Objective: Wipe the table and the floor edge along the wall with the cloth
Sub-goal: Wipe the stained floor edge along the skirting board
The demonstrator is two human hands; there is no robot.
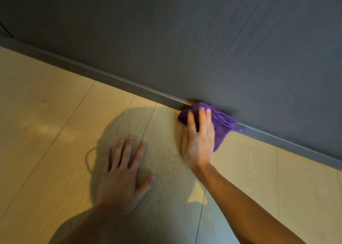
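Purple cloth (pixel 220 125) pressed under right hand (pixel 199 141) at skirting (pixel 129 85), left hand (pixel 123 177) flat — released — on floor (pixel 46 114)

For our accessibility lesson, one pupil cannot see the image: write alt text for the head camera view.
A right hand presses a purple cloth against the grey skirting where the wooden floor meets a dark wall. The left hand lies flat on the floor beside it, fingers spread.
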